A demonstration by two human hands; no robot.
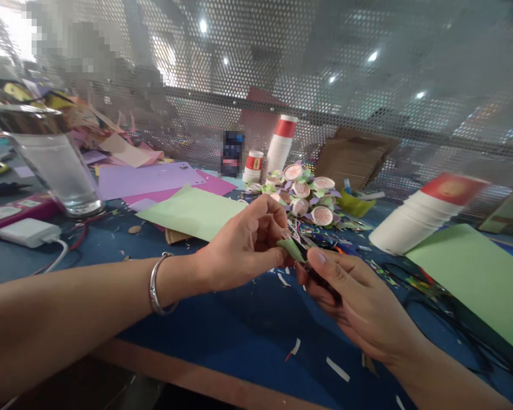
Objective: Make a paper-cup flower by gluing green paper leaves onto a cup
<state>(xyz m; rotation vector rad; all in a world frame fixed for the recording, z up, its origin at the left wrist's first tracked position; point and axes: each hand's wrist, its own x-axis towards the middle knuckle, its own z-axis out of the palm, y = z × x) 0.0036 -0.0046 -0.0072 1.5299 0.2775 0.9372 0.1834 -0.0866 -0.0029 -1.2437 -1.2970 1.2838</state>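
Note:
In the middle of the head view my left hand (248,242) pinches a small piece of green paper (291,250) between thumb and fingers. Closed around dark-handled scissors (325,280) is my right hand (363,302); their blades lie close beside the green paper, partly hidden by my fingers. Just beyond both hands stands a cluster of round white discs with pink markings (300,206), ringed by green and purple paper bits. A larger light green sheet (192,213) lies behind my left hand.
Stacked paper cups (423,213) lean at the right beside another green sheet (474,273) and black cables (436,313). A water glass (55,165), white charger (29,232) and purple paper (149,179) lie left. Paper scraps (337,369) litter the blue table (222,336) before a perforated metal screen (325,62).

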